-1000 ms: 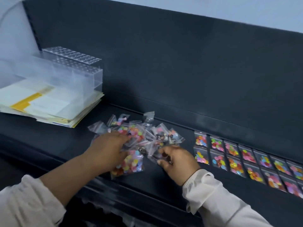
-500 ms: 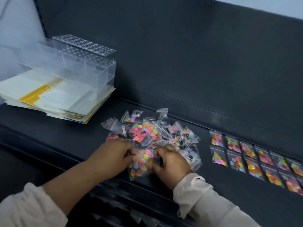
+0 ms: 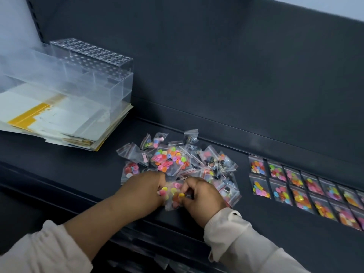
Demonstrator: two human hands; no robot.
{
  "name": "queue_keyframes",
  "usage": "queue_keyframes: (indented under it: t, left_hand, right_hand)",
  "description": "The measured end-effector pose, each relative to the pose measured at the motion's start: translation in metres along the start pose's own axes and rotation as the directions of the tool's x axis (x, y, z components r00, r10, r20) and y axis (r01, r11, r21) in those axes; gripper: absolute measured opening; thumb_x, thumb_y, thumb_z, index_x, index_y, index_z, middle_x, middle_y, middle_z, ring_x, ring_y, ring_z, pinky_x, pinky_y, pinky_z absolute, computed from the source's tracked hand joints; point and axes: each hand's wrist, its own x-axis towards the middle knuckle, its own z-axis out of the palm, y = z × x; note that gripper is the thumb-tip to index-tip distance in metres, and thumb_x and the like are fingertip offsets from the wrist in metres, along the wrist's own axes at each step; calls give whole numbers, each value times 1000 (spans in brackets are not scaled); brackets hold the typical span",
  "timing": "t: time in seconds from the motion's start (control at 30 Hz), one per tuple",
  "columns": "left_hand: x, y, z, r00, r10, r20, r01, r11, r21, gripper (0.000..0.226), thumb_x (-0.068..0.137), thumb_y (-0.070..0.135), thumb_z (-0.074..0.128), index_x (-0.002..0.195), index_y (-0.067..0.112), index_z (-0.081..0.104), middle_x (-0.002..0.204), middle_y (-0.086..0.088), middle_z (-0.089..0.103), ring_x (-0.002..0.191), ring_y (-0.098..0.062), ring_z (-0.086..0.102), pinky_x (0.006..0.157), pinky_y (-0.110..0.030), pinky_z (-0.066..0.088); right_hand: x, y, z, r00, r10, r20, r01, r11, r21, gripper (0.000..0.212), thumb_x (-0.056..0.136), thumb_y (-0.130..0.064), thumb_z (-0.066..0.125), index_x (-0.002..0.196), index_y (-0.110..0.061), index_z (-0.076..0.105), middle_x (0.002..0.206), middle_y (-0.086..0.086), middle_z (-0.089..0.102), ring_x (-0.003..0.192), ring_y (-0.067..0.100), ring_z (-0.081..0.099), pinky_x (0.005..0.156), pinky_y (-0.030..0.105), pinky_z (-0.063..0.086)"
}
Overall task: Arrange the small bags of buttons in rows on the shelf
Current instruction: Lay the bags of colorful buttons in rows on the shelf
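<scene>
Over on the left of the dark shelf (image 3: 59,174) sits a clear acrylic organizer (image 3: 94,75) on papers (image 3: 59,123). Mid-shelf, our left hand (image 3: 145,190) and right hand (image 3: 202,198) both pinch one button bag (image 3: 173,194) below the loose pile (image 3: 177,160); two neat rows (image 3: 307,190) lie to the right.

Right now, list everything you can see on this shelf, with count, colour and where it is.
shelf: one, dark grey, spans the view.
acrylic holder: one, clear with a holed top, back left.
paper stack: one, white and yellow, under the holder.
loose bags: a pile, count unclear, multicoloured buttons, centre.
arranged bags: two rows, running off frame, right.
held bag: one, pink and yellow buttons, between both hands.
left hand: grips the held bag.
right hand: grips the held bag.
</scene>
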Motion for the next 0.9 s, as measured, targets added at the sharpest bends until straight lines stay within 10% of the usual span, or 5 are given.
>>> queue_keyframes:
  t: [0.23, 0.37, 0.53, 0.9]
  left_hand:
    - [9, 2, -10, 986, -159, 39, 158, 854, -496, 21, 75, 21, 76, 71, 15, 56, 67, 0, 57, 61, -11, 53, 62, -29, 44]
    - [12, 17, -15, 958, -224, 178, 281, 616, -736, 20, 76, 14, 77, 86, 14, 60, 76, -4, 70, 67, -18, 67, 60, -28, 52]
    - [17, 49, -9, 935, -223, 274, 348, 439, -829, 19, 80, 13, 73, 96, 19, 64, 82, -5, 74, 73, -22, 70, 63, -31, 52]
    - [28, 141, 32, 968, -135, 210, 249, 580, -775, 3, 85, 13, 68, 86, 15, 67, 81, -2, 71, 72, -14, 60, 62, -24, 44]
  right_hand:
    - [0, 1, -12, 984, 143, -110, -83, 899, 430, 32, 71, -9, 76, 61, -22, 48, 58, -3, 55, 57, 17, 54, 60, 35, 49]
    - [-8, -7, -29, 958, 281, 46, -213, 598, 773, 30, 76, 8, 68, 74, -13, 46, 63, 7, 57, 53, 20, 53, 39, 21, 40]
    - [-30, 6, -57, 909, 356, 216, -356, 396, 846, 15, 83, 0, 62, 87, -13, 56, 73, -2, 68, 59, 14, 60, 49, 20, 49]
    - [-80, 105, -115, 831, 552, 76, -410, 513, 755, 27, 79, 7, 66, 63, -10, 52, 45, -1, 57, 34, 8, 49, 35, 15, 37]
